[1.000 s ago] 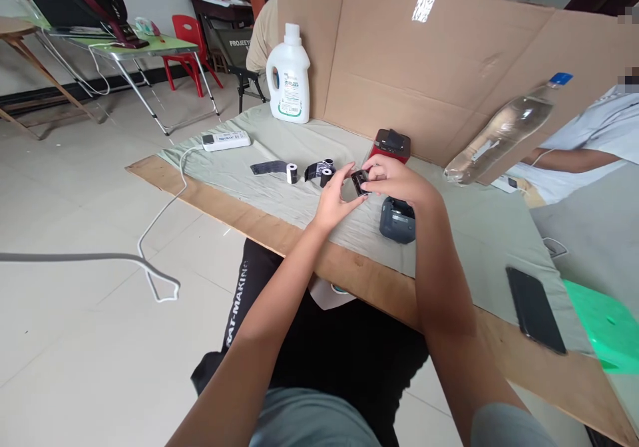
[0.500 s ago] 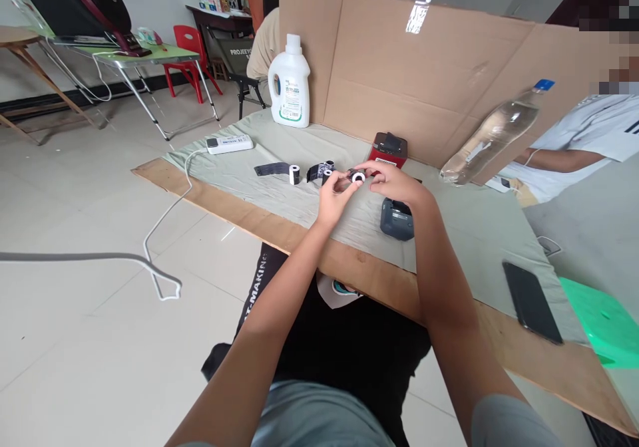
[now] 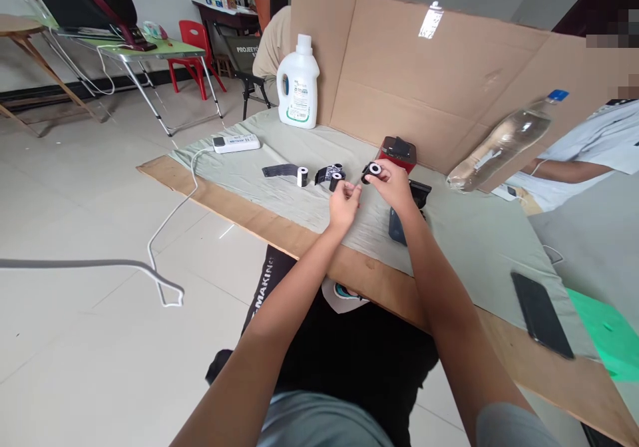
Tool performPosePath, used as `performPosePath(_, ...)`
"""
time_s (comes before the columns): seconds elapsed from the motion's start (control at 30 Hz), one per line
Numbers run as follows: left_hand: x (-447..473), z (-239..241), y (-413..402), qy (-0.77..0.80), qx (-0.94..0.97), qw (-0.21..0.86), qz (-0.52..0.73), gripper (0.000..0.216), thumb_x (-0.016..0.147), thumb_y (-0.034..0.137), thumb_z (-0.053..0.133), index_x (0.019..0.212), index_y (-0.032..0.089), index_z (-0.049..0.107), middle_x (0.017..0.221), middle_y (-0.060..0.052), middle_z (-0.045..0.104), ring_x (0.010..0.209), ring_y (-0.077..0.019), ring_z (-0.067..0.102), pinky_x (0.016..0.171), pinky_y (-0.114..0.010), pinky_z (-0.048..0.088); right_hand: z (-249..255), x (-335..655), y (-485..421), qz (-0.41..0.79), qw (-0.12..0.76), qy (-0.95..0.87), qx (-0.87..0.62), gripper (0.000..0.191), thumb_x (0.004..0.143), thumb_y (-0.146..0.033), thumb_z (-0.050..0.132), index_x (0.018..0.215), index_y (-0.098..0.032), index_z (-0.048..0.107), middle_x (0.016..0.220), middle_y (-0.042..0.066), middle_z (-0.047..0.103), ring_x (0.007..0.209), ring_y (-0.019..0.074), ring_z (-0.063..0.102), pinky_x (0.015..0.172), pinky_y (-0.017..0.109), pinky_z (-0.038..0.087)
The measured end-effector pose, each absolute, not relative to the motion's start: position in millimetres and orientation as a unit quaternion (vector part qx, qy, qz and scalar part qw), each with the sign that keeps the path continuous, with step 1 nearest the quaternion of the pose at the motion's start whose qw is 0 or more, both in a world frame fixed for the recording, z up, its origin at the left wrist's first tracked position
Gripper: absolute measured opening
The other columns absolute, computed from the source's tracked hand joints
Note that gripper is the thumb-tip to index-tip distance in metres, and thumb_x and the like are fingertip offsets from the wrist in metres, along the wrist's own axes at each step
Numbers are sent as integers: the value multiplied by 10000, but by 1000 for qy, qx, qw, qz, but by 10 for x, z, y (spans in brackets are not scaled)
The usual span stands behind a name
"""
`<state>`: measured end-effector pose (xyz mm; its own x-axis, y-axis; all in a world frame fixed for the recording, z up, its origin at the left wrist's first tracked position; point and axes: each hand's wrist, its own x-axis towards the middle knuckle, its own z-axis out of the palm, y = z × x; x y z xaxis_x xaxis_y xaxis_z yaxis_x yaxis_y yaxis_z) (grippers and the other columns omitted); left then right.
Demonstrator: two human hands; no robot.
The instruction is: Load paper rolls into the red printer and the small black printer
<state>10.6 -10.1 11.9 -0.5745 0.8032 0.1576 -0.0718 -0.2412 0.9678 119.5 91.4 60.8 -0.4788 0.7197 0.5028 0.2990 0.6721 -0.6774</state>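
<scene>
My right hand point(image 3: 394, 184) grips a small black roll with a white core point(image 3: 372, 171), held above the table with its round end turned toward me. To its left is my left hand point(image 3: 344, 206), its fingers loosely curled and slightly apart, with nothing visible in them. Just behind the left fingertips stands another black roll point(image 3: 336, 180), beside a dark printed strip point(image 3: 324, 173). Further left, a black-and-white roll point(image 3: 302, 177) has a dark strip point(image 3: 279, 170) unrolled from it. Beneath my right wrist, partly hidden, sits a dark grey device point(image 3: 398, 226) with a raised lid point(image 3: 419, 193).
A red and black device point(image 3: 399, 153) stands before the cardboard screen point(image 3: 409, 74). Around the cloth-covered table are a white jug point(image 3: 298, 88), a power strip point(image 3: 236, 143), a tilted clear bottle point(image 3: 504, 144) and a phone point(image 3: 542, 314). Another person's arm point(image 3: 574, 171) is at the right.
The roll has passed from between both hands into my right hand alone, moving slightly right. My left hand has come away from it. The grey device's raised lid now shows.
</scene>
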Motion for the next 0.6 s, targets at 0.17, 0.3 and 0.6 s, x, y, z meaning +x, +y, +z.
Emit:
performPosePath(0.17,210,119,-149,570,391,227,685,160,913,196,625,814,221,501,624,74,506,594,-107,501,659,-246,390,446,821,1268,231,381,-798,-405,197,728,-302,685,894,-199,653,853,43,723,825,242,686,818,380,552)
performPosePath(0.3,245,126,-177,557,394,226,696,164,912,194,617,816,225,488,610,82,474,578,-104,466,651,-248,373,422,543,1480,163,329,-809,-459,128,738,-295,697,798,-203,632,809,49,703,822,243,654,841,385,535)
performPosePath(0.6,264,178,-209,544,379,266,700,198,917,188,628,791,226,481,625,72,499,593,-107,478,649,-251,362,239,498,1456,154,266,-803,-511,212,757,-377,744,800,-199,638,844,63,729,812,232,641,799,353,525)
